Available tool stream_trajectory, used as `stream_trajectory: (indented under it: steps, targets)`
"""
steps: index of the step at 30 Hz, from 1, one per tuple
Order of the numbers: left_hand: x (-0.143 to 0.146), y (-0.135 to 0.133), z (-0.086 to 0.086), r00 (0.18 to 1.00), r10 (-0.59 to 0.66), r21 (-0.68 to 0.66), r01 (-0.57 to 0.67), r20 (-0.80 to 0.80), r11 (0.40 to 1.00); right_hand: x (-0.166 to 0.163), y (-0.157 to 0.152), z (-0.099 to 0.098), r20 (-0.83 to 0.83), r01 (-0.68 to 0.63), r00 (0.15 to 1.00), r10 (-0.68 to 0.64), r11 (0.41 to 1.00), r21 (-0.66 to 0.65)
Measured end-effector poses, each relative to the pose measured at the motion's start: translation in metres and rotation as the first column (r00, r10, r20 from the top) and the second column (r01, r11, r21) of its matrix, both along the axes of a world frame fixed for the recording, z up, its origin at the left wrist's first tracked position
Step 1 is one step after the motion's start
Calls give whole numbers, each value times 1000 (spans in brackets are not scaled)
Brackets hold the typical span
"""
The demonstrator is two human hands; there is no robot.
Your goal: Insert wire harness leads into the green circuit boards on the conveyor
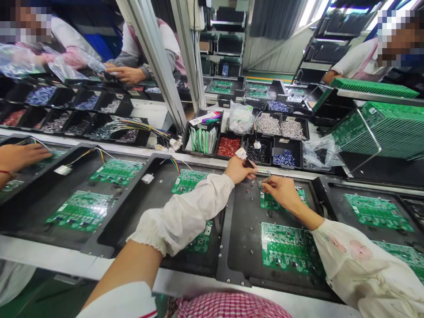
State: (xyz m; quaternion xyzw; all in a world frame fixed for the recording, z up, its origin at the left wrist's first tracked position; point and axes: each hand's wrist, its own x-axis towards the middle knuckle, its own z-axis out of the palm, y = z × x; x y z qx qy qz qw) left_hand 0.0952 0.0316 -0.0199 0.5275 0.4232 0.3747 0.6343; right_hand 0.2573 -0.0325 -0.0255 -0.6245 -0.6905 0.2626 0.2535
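Head view: the black carrier tray [245, 247] lies across the bench in front of me, with a green circuit board [270, 202] at its far end, partly under my right hand [281, 190]. My left hand [238, 169] is closed on a wire harness [265, 173] at the tray's far edge, fingers pinching just below its white connector [241, 153]. The right hand holds the coloured wire ends in a narrow pinch over the board. I judge the risk lies in the wires (thin, springy): drawn taut between both hands they could slip the pinch, or snag and bend parts on the board.
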Motion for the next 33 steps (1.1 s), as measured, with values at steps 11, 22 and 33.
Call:
stream_trajectory:
  steps: [11,22,33]
  targets:
    - [0,0,-6,983,24,176,8,-182,984,-6,-3,12,-91,-57,994,55,998,-12]
    - [-3,-1,-4,832,98,427,176,-546,887,0,9,-5,33,-51,998,48,996,80]
    - [-2,-3,17,275,150,312,878,-950,362,-3,11,-2,-69,-96,993,91,993,-69]
